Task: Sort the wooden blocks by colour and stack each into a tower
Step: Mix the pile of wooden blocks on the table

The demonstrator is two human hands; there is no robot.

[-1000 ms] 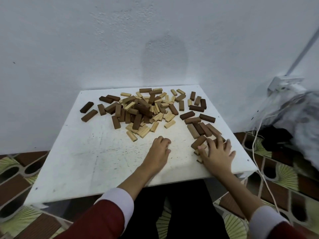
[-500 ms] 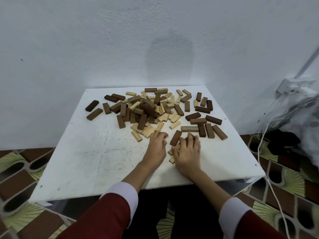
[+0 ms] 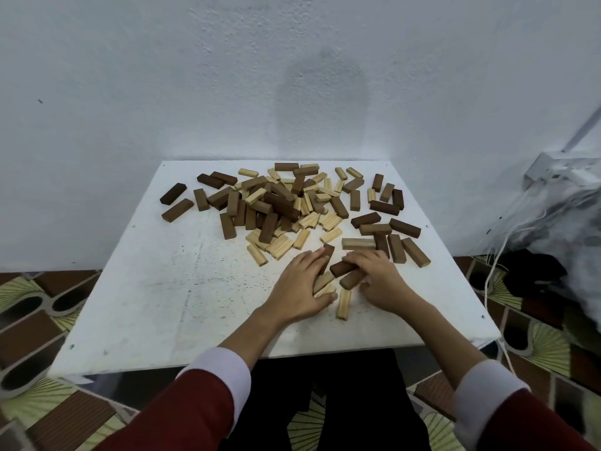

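- The left hand lies palm down on the white table, fingers nearly straight and together, resting across two pale blocks that poke out from under its fingertips; a dark upright-angled block touches the fingertips at the far side. It curls round nothing.
- The right hand sits just to the right, fingers bent down over a dark block, which juts out leftward from under them; a second dark block lies just beneath, against the thumb. How firm the hold is cannot be told.
- One pale block lies alone between the two hands, pointing toward the near edge.
- The main heap of mixed blocks covers the far half of the table, dark and pale pieces jumbled and overlapping.
- A looser group of dark blocks lies at the far right, reaching close to the right edge.
- Two dark stragglers sit near the far-left edge.
- The near-left part of the table is bare, scuffed surface; a strip of bare surface runs along the near edge in front of both wrists.
- Red sleeves with white cuffs hang past the near edge.
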